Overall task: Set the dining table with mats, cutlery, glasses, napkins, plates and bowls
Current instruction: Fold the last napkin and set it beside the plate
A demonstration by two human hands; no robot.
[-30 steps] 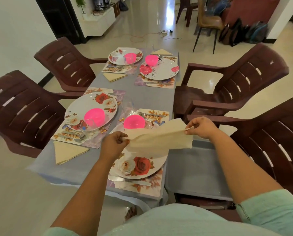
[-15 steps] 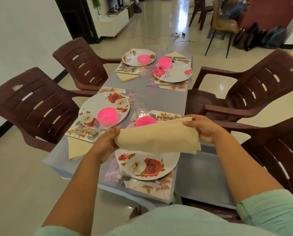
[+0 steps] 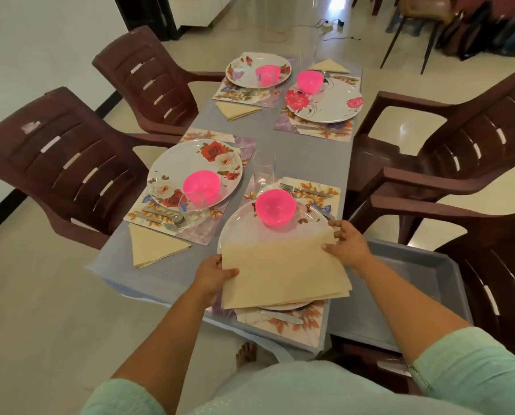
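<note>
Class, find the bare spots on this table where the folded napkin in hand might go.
Bare cloth lies left of the near plate, between the left hand and the placed napkin. A strip runs between the glass and far mats. Crowded: every mat.

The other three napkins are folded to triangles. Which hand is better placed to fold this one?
Probably the right hand: it pinches the napkin at its far corner, while the left hand grips the near-left edge.

Pale mint-green top [image 3: 325, 390] with short sleeves [image 3: 471, 366], bare forearms, bare foot [image 3: 245, 353] below.
</note>
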